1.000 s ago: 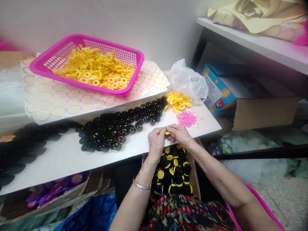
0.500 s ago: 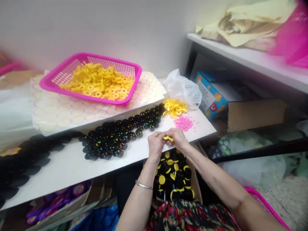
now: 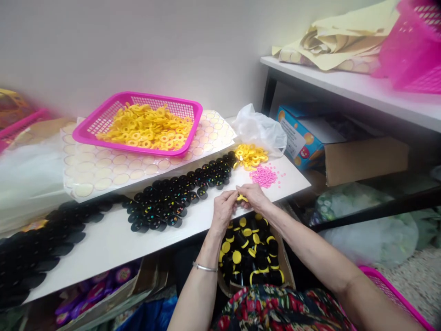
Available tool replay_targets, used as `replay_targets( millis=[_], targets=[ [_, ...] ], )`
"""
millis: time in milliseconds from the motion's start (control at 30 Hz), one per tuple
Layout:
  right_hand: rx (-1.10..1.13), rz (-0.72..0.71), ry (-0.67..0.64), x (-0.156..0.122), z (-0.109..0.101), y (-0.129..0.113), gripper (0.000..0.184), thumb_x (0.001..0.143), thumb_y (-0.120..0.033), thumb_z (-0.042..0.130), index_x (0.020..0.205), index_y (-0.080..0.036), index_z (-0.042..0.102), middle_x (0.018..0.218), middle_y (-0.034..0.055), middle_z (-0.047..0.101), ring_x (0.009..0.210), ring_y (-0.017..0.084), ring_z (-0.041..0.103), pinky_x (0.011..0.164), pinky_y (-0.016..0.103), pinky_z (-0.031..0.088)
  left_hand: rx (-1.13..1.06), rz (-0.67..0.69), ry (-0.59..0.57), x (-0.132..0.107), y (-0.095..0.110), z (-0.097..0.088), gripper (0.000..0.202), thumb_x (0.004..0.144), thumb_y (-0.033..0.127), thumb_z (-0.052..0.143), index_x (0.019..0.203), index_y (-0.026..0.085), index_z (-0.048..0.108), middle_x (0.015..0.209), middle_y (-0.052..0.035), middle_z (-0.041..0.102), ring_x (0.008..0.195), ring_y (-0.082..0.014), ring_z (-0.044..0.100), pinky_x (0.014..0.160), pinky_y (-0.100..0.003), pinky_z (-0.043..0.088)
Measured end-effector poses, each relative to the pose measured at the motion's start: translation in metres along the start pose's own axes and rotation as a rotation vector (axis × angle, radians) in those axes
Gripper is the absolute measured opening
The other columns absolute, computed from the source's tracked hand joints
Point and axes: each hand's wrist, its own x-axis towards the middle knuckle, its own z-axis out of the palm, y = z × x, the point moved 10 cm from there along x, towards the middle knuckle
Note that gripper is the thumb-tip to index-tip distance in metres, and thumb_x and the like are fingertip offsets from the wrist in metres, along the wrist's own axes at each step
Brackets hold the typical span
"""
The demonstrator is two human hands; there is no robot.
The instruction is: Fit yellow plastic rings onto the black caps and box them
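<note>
My left hand (image 3: 223,210) and my right hand (image 3: 255,198) meet at the front edge of the white table, their fingers closed around a small yellow plastic piece (image 3: 242,198). Part of the piece is hidden by the fingers. Just beyond the right hand lies a scatter of tiny pink pieces (image 3: 263,176), with a heap of yellow ring-shaped pieces (image 3: 251,156) behind it. Below the hands stands a carton (image 3: 286,264) holding many black pots with yellow lids (image 3: 236,256).
Rows of open black pots (image 3: 165,197) with coloured specks cover the table's middle and left. A pink basket (image 3: 138,151) of yellow rings rests on a printed sheet (image 3: 84,189). A plastic bag (image 3: 258,128), a blue box (image 3: 296,138) and a shelf (image 3: 344,87) stand right.
The view has shifted slightly, so the basket and pots appear further right. Both hands stay together on the yellow piece, with only small finger movements.
</note>
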Motion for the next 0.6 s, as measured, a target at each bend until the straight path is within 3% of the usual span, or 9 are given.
replay_targets(
  millis=[200, 300, 467, 600],
  targets=[
    [0.076, -0.018, 0.017, 0.003, -0.002, 0.008, 0.03, 0.068, -0.042, 0.064, 0.061, -0.015, 0.054, 0.041, -0.0029, 0.051, 0.03, 0.006, 0.044, 0.028, 0.016, 0.033, -0.031, -0.021, 0.127, 0.0, -0.01, 0.0, 0.029, 0.066, 0.038, 0.066, 0.076, 0.011, 0.067, 0.057, 0.0009, 0.058, 0.04, -0.0047, 0.043, 0.037, -0.017, 0.031],
    [0.07, -0.03, 0.016, 0.003, -0.002, 0.005, 0.028, 0.068, -0.041, 0.064, 0.06, -0.016, 0.053, 0.04, -0.0034, 0.051, 0.03, 0.007, 0.043, 0.028, 0.016, 0.033, -0.006, -0.018, 0.168, -0.006, -0.01, -0.001, 0.029, 0.07, 0.038, 0.063, 0.081, 0.013, 0.067, 0.053, 0.0031, 0.054, 0.039, -0.005, 0.041, 0.037, -0.017, 0.03],
    [0.005, -0.05, 0.028, 0.0, -0.001, -0.005, 0.027, 0.068, -0.039, 0.065, 0.061, -0.015, 0.056, 0.041, -0.0034, 0.051, 0.031, 0.007, 0.044, 0.029, 0.018, 0.032, 0.071, 0.085, -0.045, -0.012, 0.007, 0.011, 0.04, 0.068, 0.036, 0.067, 0.102, 0.015, 0.065, 0.065, 0.0017, 0.058, 0.052, -0.0063, 0.047, 0.049, -0.018, 0.037],
    [0.072, -0.045, 0.03, -0.009, -0.007, -0.01, 0.031, 0.07, -0.041, 0.065, 0.06, -0.013, 0.058, 0.046, -0.0023, 0.053, 0.033, 0.006, 0.043, 0.03, 0.017, 0.032, 0.192, 0.182, -0.049, -0.011, 0.02, 0.01, 0.038, 0.054, 0.027, 0.077, 0.089, 0.015, 0.069, 0.075, 0.0001, 0.06, 0.064, -0.0091, 0.05, 0.06, -0.02, 0.04]
  ],
)
